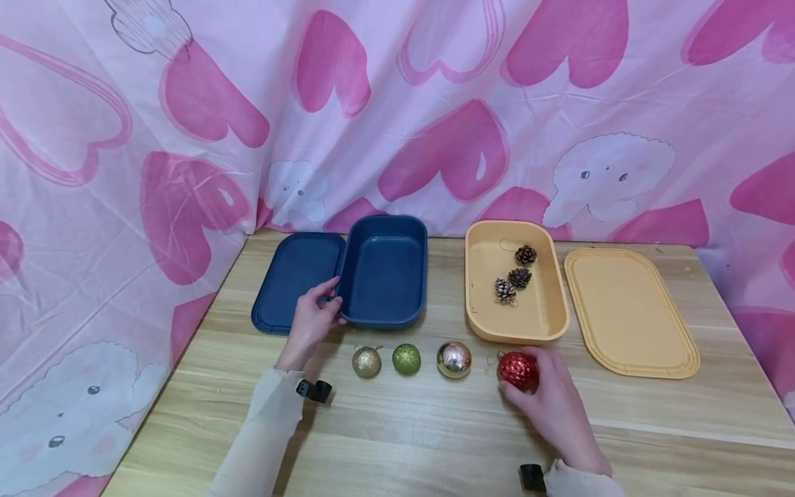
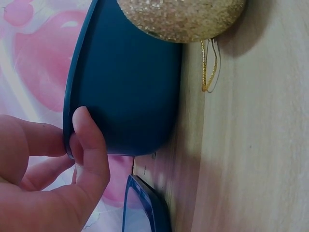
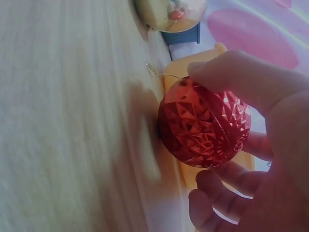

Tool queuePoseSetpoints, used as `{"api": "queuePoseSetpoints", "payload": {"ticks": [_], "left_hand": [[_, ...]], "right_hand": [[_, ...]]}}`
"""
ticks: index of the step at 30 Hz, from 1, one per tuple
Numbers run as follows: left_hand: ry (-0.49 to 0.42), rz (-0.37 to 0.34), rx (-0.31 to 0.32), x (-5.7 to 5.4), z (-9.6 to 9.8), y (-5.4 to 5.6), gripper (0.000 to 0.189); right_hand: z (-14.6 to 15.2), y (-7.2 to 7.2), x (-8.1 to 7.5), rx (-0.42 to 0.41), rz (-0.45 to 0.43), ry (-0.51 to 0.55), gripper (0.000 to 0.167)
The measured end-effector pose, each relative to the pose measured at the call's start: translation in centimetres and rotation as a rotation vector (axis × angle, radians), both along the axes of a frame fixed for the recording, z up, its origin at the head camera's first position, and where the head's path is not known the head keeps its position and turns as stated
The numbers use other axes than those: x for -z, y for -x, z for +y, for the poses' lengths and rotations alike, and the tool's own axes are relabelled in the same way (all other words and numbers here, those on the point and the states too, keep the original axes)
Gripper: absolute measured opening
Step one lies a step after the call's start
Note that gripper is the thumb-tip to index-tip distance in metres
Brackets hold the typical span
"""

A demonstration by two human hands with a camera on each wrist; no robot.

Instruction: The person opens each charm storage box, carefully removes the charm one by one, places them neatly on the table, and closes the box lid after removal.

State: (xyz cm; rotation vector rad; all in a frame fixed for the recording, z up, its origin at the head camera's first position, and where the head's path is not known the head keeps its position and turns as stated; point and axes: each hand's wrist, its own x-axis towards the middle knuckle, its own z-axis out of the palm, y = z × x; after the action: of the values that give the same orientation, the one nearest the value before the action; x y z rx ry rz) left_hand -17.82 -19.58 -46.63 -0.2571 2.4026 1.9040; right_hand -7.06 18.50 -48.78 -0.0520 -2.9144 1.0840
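My left hand [image 1: 315, 319] pinches the near left rim of a dark blue container [image 1: 384, 276]; in the left wrist view, thumb and fingers close over its edge [image 2: 72, 96]. My right hand [image 1: 555, 393] grips a faceted red Christmas bauble [image 1: 517, 371] between thumb and fingers, low over the table. Its gold loop hangs free in the right wrist view, where the bauble [image 3: 205, 125] fills the grasp. Left of it stand a shiny gold bauble [image 1: 454, 359], a glittery green bauble [image 1: 406, 359] and a glittery gold bauble [image 1: 366, 362] in a row.
A yellow container [image 1: 491, 321] holds 3 pinecones [image 1: 519, 278]. Its yellow lid [image 1: 633, 314] lies to the right. A blue lid [image 1: 298, 276] lies left of the blue container. Pink heart-print cloth [image 1: 435, 138] hangs behind the wooden table [image 1: 397, 435].
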Motion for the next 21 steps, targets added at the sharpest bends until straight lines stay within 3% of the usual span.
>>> {"api": "queuePoseSetpoints", "payload": {"ticks": [21], "left_hand": [[-0.03,0.001,0.004,0.02,0.04,0.02,0.048]], "right_hand": [[-0.83,0.04,0.59,0.026,0.134,-0.016,0.067]]}}
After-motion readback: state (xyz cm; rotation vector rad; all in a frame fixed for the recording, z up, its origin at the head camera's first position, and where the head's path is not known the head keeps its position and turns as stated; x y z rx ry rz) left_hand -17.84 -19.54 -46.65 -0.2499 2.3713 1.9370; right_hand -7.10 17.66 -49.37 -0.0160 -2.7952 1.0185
